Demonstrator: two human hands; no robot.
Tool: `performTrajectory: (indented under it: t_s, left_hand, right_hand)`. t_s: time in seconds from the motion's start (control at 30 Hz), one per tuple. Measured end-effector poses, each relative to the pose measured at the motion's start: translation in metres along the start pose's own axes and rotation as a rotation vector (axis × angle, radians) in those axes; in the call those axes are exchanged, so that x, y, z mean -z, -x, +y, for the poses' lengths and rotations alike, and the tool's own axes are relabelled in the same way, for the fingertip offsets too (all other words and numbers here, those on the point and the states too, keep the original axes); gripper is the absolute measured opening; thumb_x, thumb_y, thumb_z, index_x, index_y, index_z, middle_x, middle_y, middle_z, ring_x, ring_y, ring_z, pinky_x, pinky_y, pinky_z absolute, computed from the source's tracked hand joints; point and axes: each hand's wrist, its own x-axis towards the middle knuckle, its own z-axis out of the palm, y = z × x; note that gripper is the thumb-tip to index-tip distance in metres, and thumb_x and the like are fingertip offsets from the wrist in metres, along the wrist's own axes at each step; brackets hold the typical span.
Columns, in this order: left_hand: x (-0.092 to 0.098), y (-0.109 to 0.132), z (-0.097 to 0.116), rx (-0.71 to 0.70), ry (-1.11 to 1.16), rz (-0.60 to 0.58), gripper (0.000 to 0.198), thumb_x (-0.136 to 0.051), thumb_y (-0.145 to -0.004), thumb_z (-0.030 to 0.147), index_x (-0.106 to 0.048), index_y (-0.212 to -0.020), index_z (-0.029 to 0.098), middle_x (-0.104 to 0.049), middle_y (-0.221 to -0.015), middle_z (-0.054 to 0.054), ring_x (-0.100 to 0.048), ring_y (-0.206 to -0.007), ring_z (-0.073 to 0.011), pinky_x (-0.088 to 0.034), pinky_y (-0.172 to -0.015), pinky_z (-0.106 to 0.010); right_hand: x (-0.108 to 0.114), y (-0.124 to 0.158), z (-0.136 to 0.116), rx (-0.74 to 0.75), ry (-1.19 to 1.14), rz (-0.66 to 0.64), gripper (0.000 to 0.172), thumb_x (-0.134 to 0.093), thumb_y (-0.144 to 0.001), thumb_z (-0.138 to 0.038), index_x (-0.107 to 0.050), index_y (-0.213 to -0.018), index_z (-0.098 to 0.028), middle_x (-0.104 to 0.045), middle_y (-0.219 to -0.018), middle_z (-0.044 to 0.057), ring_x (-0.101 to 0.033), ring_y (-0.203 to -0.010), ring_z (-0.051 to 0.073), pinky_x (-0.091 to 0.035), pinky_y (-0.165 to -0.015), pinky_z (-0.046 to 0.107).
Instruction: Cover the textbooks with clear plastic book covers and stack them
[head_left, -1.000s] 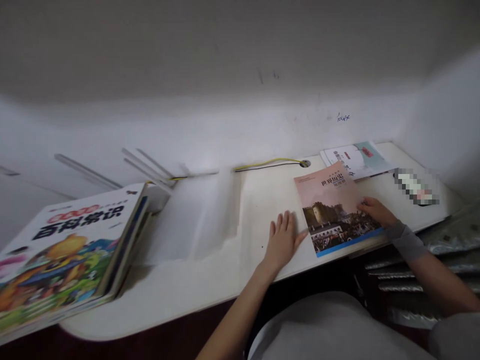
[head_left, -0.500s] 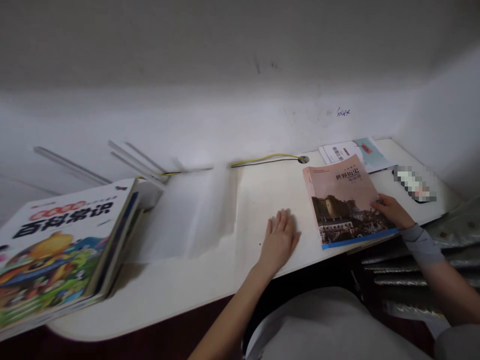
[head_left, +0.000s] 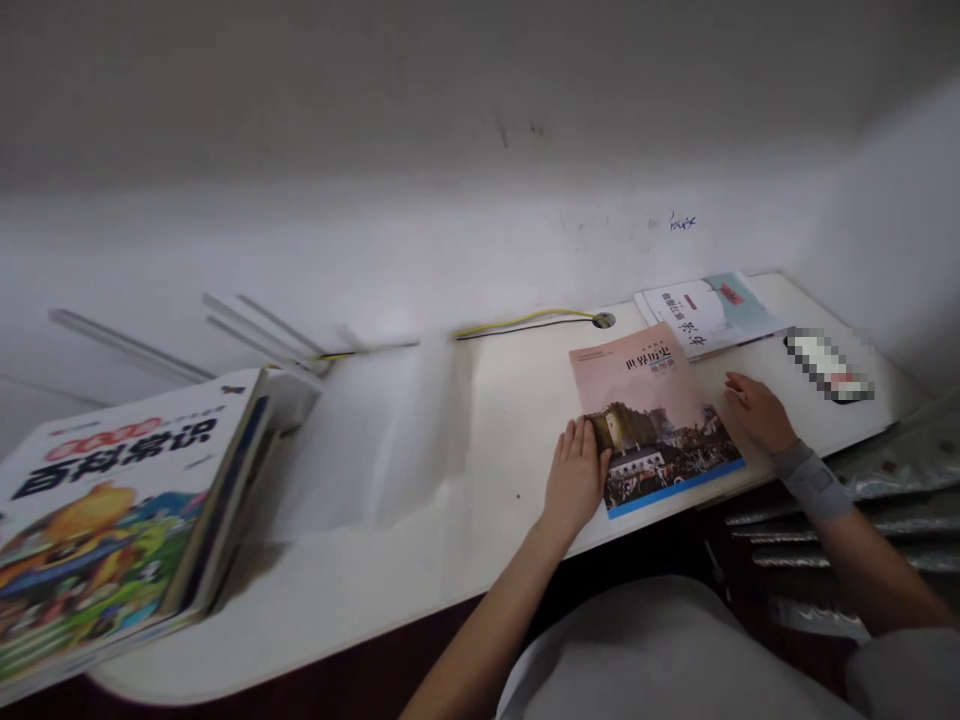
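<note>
Pink book (head_left: 656, 415) is flat on the white table (head_left: 360, 570), near the front edge, btwn both hands. From where I stand, step in hand looks like steadying/lining it up, imo. L hand (head_left: 576, 478) is spread flat, fingers extended, thumb side lapping the book's L edge; resting contact, no pinch afaict. R hand (head_left: 761, 412) is half-curled, nothing in it, just off the R edge; can't see contact. Far R corner sits right by the white-blue booklet (head_left: 716, 312), overlap unclear. Any shift or lift prob calls for R fingertips onto the R edge, w/ L bracing opp. side.
</note>
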Motion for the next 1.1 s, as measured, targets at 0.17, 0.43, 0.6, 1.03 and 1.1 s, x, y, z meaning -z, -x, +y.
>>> performTrajectory:
  t_s: [0.17,0.43,0.6,1.03,1.1]
  left_hand:
    - [0.01,0.001,0.005,-0.024,-0.05,-0.04,0.055,-0.032,-0.094,0.038,-0.037,-0.14,0.008,-0.044,-0.14,-0.015,-0.031,-0.134,-0.0332,-0.035,-0.104,-0.048]
    - [0.016,-0.003,0.005,0.07,0.209,-0.042,0.057,-0.043,-0.09,0.037,-0.035,-0.14,0.009,-0.046,-0.139,-0.016,-0.035,-0.132,-0.0326,-0.033,-0.105,-0.05]
    - [0.026,-0.02,-0.004,0.378,0.857,-0.105,0.052,-0.047,-0.088,0.026,-0.036,-0.137,0.012,-0.048,-0.137,-0.016,-0.054,-0.118,-0.0225,-0.047,-0.096,-0.037]
    - [0.033,-0.053,-0.001,0.372,0.793,-0.22,0.035,-0.051,-0.086,0.02,-0.051,-0.12,0.014,-0.069,-0.088,-0.006,-0.064,-0.073,-0.0159,-0.05,-0.068,-0.029]
    - [0.032,-0.052,0.001,0.321,0.593,-0.191,0.028,-0.049,-0.087,0.021,-0.055,-0.114,0.016,-0.068,-0.082,-0.005,-0.064,-0.073,-0.0169,-0.047,-0.07,-0.029]
  right_hand:
    - [-0.005,0.011,0.016,-0.001,-0.087,-0.045,0.037,-0.047,-0.082,-0.036,-0.061,-0.112,-0.018,-0.068,-0.105,0.011,-0.06,-0.099,0.025,-0.046,-0.09,0.044]
    - [-0.006,-0.004,0.003,-0.081,-0.206,-0.145,0.034,-0.049,-0.079,-0.034,-0.066,-0.105,-0.019,-0.07,-0.093,0.007,-0.063,-0.086,0.021,-0.048,-0.084,0.038]
    - [-0.007,-0.011,-0.006,-0.116,-0.287,-0.128,0.04,-0.054,-0.074,-0.036,-0.065,-0.105,-0.013,-0.067,-0.079,0.006,-0.06,-0.072,0.019,-0.049,-0.073,0.035]
    - [0.006,-0.009,-0.007,-0.376,-0.79,-0.431,0.035,-0.067,-0.066,-0.046,-0.065,-0.085,-0.017,-0.069,-0.079,0.003,-0.063,-0.068,0.016,-0.05,-0.062,0.026]
    - [0.008,-0.008,-0.007,-0.439,-0.857,-0.431,0.032,-0.069,-0.065,-0.046,-0.063,-0.081,-0.019,-0.068,-0.074,0.001,-0.061,-0.062,0.015,-0.049,-0.057,0.026]
